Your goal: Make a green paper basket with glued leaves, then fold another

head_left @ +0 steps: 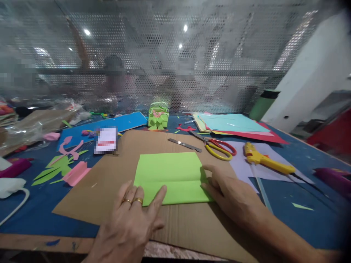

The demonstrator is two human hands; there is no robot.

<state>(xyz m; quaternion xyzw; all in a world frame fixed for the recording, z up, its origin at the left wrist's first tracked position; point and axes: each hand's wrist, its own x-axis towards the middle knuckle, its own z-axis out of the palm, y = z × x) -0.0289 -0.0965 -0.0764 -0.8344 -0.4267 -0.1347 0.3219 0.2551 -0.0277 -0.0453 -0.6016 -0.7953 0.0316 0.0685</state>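
A light green sheet of paper (pixel 168 168) lies on the brown cardboard (pixel 109 190), with a crease running across it and its near part folded over. My left hand (pixel 131 212), with two gold-coloured rings, grips the sheet at its near left corner. The index finger lies on top, and the thumb is by the near edge. On the right edge, my right hand (pixel 233 193) holds the paper between bent fingers and thumb. Beyond the sheet are a metal craft knife blade (pixel 185 145) and scissors (pixel 218 149) with red and yellow handles.
A yellow glue gun (pixel 268 160) rests on purple paper at right. Coloured sheets (pixel 238 123) are stacked behind. A small green paper basket (pixel 158 116) stands at the back. Paper scraps (pixel 59 166) and a white cable (pixel 16 208) lie left. A perforated metal screen (pixel 153 62) stands behind.
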